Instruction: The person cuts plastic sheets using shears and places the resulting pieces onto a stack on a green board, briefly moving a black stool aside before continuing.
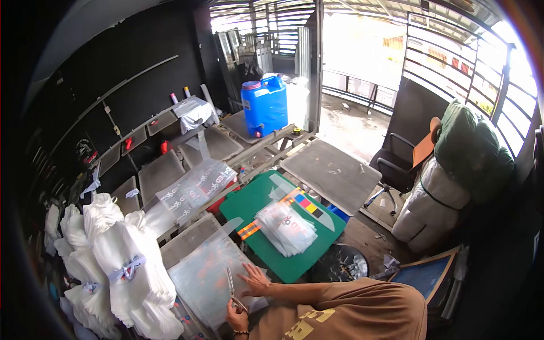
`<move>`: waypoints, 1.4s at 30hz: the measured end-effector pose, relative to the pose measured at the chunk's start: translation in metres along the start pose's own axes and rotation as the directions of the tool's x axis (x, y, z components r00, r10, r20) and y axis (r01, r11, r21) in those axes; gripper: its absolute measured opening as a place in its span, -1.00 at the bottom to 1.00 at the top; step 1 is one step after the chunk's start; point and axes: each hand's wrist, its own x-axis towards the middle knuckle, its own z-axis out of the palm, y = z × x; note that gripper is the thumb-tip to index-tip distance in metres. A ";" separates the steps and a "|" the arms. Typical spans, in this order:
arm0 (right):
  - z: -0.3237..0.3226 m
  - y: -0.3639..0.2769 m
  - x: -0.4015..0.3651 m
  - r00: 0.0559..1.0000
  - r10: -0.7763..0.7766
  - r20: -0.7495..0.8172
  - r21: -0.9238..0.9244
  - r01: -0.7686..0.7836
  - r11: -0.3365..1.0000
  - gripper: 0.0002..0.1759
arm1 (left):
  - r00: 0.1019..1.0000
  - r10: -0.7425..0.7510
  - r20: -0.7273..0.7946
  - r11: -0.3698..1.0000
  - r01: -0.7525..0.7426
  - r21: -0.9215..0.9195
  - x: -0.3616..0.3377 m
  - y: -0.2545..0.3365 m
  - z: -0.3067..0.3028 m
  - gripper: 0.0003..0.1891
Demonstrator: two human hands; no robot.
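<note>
My left hand (pixel 237 317), with a bracelet at the wrist, is closed round the handles of metal scissors (pixel 231 286), whose blades point away over the translucent plastic sheets (pixel 201 277). Close by, my right hand (pixel 256 281) lies on the sheets with its fingers spread, to the right of the scissors. The sheets carry faint reddish print and rest on a grey board (pixel 178 247). Beyond them, a stack of printed clear bags (pixel 286 228) sits on a green board (pixel 272 193), beside orange striped tape and a strip of coloured squares.
Bundled white bags (pixel 133 277) stand at the left. A blue jug (pixel 265 107) stands at the back, near more grey boards (pixel 331 173). At the right are a black chair (pixel 396 164), large sacks (pixel 433 201) and a framed screen (pixel 425 275). A round black container (pixel 340 263) is below the green board.
</note>
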 end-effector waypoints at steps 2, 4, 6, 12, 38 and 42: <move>-0.002 -0.009 0.003 0.993 0.109 0.035 0.008 -0.109 0.994 0.08 | 0.999 0.004 -0.038 0.998 -0.002 0.070 0.003 -0.008 -0.016 -0.32; 0.007 -0.012 0.004 0.993 0.108 0.037 -0.008 -0.107 0.994 0.09 | 0.999 0.002 -0.043 0.995 0.002 0.100 0.012 -0.025 -0.029 -0.33; 0.018 -0.010 0.004 0.994 0.105 0.026 -0.041 -0.104 0.994 0.12 | 0.999 -0.004 -0.036 0.993 0.008 0.120 0.019 -0.038 -0.039 -0.34; -0.004 -0.012 0.010 0.975 0.211 -0.073 -0.066 -0.216 0.974 0.14 | 0.989 0.110 -0.096 0.979 -0.092 0.183 0.041 -0.051 -0.052 -0.32; 0.015 0.021 0.007 0.740 0.640 -0.206 0.543 -0.458 0.704 -0.57 | 0.969 0.130 0.211 0.971 -0.167 0.171 0.062 -0.070 -0.102 -0.31; 0.020 0.022 -0.006 0.696 0.697 -0.174 0.532 -0.529 0.661 -0.63 | 0.967 0.135 0.216 0.974 -0.170 0.153 0.064 -0.071 -0.102 -0.30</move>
